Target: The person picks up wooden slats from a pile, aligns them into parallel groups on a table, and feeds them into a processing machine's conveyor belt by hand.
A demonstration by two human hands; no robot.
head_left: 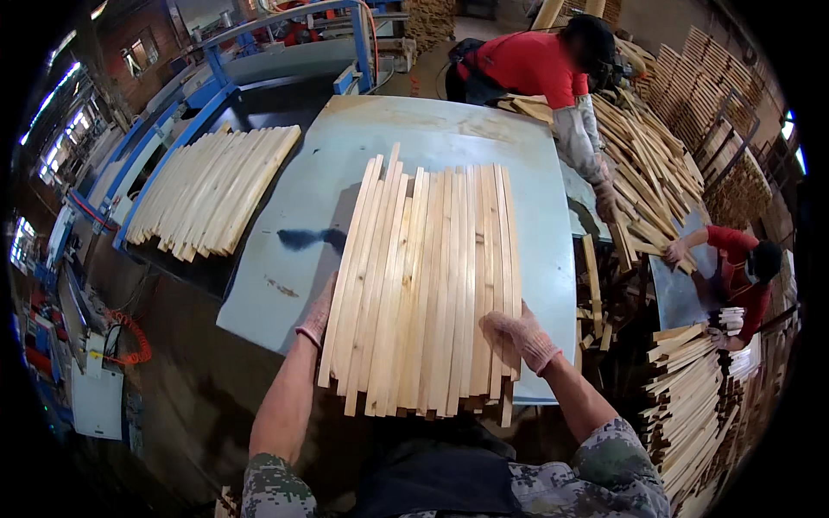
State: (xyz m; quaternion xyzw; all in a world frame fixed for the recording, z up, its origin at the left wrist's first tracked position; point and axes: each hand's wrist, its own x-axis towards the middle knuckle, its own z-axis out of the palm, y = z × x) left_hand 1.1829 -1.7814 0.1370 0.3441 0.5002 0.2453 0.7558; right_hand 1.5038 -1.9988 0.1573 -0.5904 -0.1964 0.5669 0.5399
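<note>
A wide row of pale wooden strips (423,285) lies side by side on the light blue table (302,190), their uneven near ends sticking out past its front edge. My left hand (319,309), in a pinkish knit glove, grips the row's left side; its fingers are mostly hidden by the wood. At the right side my right hand (521,339), gloved alike, clasps the outer strips, with the thumb side on top and the other fingers out of sight. Between them my hands hold the row together. One strip at the back left reaches beyond the others.
Left of the table, another row of strips (211,190) rests on a blue-framed machine (207,86). Across the table's far right corner a person in red (531,65) reaches toward a heap of strips (648,164). Another person (734,276) works at the right beside stacked strips (691,414).
</note>
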